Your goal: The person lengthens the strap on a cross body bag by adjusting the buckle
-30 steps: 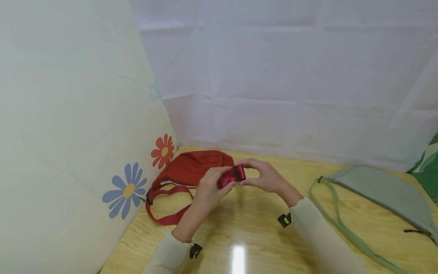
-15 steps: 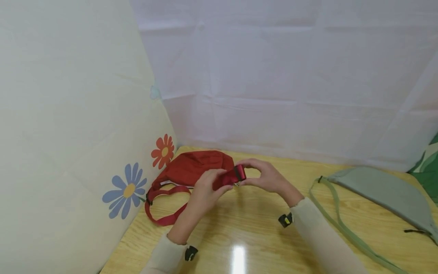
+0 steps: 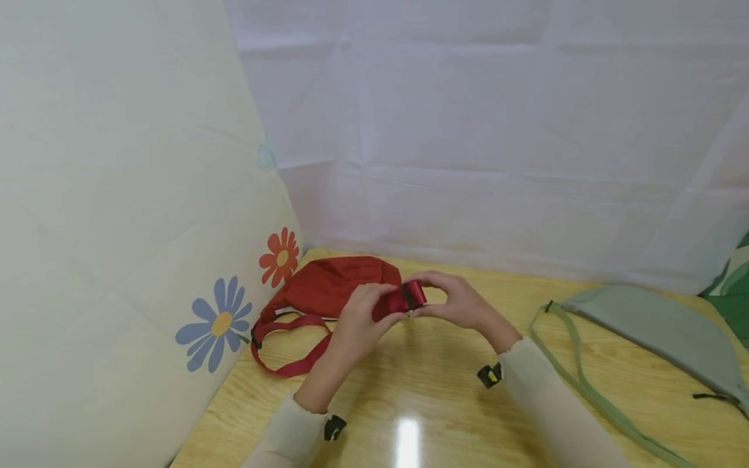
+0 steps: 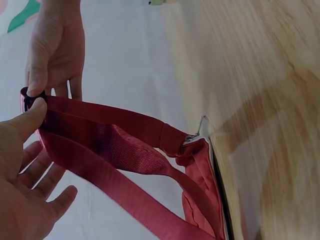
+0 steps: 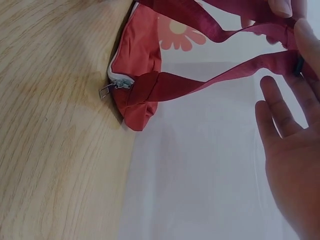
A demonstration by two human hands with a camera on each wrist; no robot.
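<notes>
A red waist bag (image 3: 333, 286) lies at the table's back left, its dark red strap (image 3: 292, 367) looping toward the front. Both hands hold a raised part of this strap in front of the bag. With thumb and fingers my left hand (image 3: 354, 328) pinches the webbing beside a black strap slider (image 3: 413, 296). My right hand (image 3: 459, 302) pinches the strap at the slider from the other side, and a short fold of webbing sticks out past it. In the left wrist view both thumbs meet near the slider (image 4: 34, 97). A metal zipper pull (image 5: 106, 90) hangs at the bag's end.
On the right of the wooden table (image 3: 445, 396) lies a grey-green waist bag (image 3: 661, 331) with a pale green strap (image 3: 608, 406). A white cloth (image 3: 468, 143) stands behind. To the left is a panel with printed flowers (image 3: 219, 325).
My left hand slid back left along the strap, then returned right toward the slider. The red fold past the slider now sticks out slightly farther. The right hand has barely moved.
</notes>
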